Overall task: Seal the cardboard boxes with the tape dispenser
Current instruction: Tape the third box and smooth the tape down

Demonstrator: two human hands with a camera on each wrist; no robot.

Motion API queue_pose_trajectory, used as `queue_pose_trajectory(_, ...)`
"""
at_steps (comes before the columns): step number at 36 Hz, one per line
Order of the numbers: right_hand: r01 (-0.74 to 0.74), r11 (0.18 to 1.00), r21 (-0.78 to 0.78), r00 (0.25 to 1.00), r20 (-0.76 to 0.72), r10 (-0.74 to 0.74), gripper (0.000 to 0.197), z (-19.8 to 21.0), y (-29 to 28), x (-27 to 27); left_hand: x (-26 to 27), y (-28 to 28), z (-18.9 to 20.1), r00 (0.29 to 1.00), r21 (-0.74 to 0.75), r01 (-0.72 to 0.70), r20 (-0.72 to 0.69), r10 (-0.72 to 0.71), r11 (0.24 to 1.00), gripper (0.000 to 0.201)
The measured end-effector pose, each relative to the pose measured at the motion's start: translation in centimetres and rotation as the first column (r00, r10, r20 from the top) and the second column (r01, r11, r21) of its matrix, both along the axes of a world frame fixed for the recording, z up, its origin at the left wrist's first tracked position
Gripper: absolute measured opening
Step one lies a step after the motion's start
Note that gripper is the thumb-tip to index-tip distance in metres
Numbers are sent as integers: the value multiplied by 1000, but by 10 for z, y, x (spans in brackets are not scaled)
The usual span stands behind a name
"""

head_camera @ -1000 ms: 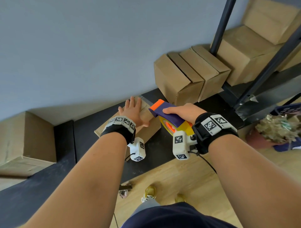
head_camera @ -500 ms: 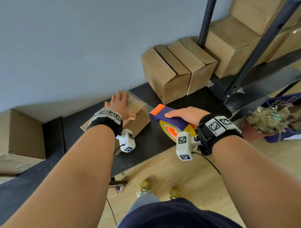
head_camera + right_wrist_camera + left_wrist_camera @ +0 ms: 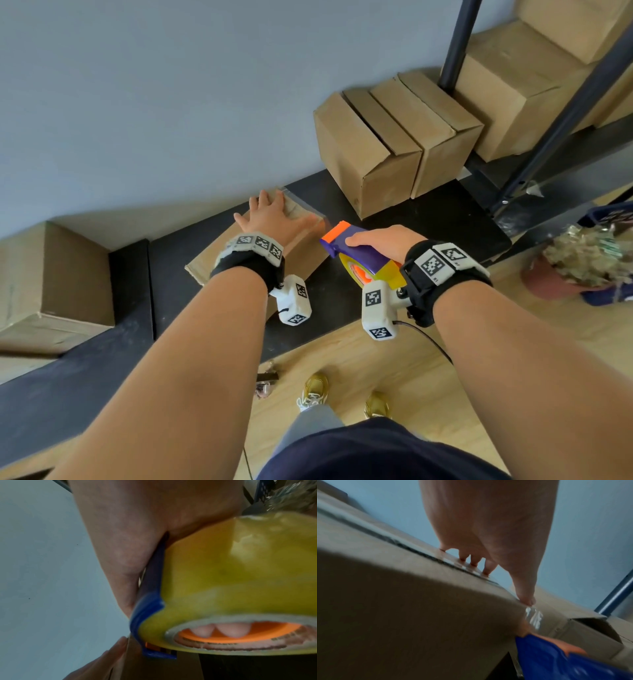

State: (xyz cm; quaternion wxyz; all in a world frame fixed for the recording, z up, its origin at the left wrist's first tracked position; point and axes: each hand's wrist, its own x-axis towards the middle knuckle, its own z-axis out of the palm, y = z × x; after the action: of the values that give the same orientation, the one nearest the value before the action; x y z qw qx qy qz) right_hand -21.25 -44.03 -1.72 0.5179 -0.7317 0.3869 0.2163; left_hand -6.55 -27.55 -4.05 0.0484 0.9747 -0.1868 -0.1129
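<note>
A small cardboard box (image 3: 209, 260) lies on the black shelf (image 3: 342, 294) by the wall, with clear tape along its top seam and over its right edge (image 3: 533, 616). My left hand (image 3: 270, 216) lies flat on the box top, fingers straight (image 3: 486, 568), thumb at the right edge. My right hand (image 3: 383, 240) grips the tape dispenser (image 3: 352, 250), purple-blue with an orange nose and a yellow tape roll (image 3: 240, 581). The dispenser's nose is at the box's right side. Fingers of my right hand show inside the orange core (image 3: 231, 630).
A group of upright cardboard boxes (image 3: 387, 144) stands on the shelf to the right, larger boxes (image 3: 507, 85) behind a black rack post (image 3: 455, 44). Another box (image 3: 51, 284) sits at the left. Wooden floor and my feet are below; a basket of crumpled material (image 3: 589, 257) is at right.
The dispenser has come off the box top and moved down over its right edge. My left hand stays flat on the box.
</note>
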Motion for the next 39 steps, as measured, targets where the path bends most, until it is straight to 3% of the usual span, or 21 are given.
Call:
queue_pose_trajectory(9,-100,994,-44,995,-5,99,52,6,-3,21,-10,-1,-15,999,12,-33,35,33,999,103)
queue_pose_trajectory(15,-282,959,-15,960,0,282,23,26,-5,33,-11,-3,-16,999,38,-38,23,38,999,103)
queue_pose_trajectory(20,-317,949,5,948,27,316,27,36,-10,33,-11,-5,-16,999,43,-36,20,35,998,104)
queue_pose_trajectory(26,-179,979,95,984,-2,180,25,23,-9,21,-12,-3,-18,998,49,-33,58,30,998,98)
queue_pose_trajectory(29,-216,976,16,975,-50,216,33,4,-4,16,-13,-3,-18,998,58,-31,58,28,998,96)
queue_pose_trajectory(32,-103,994,-43,990,-97,98,53,-10,-8,8,-16,-5,-17,993,56,-11,118,4,998,91)
queue_pose_trajectory(36,51,998,-47,995,-80,-55,56,-22,-19,2,-30,-10,-17,956,-86,42,293,-15,995,64)
queue_pose_trajectory(39,94,992,-85,995,-30,-97,50,-24,-19,2,-41,-16,-21,954,-78,3,298,20,997,66)
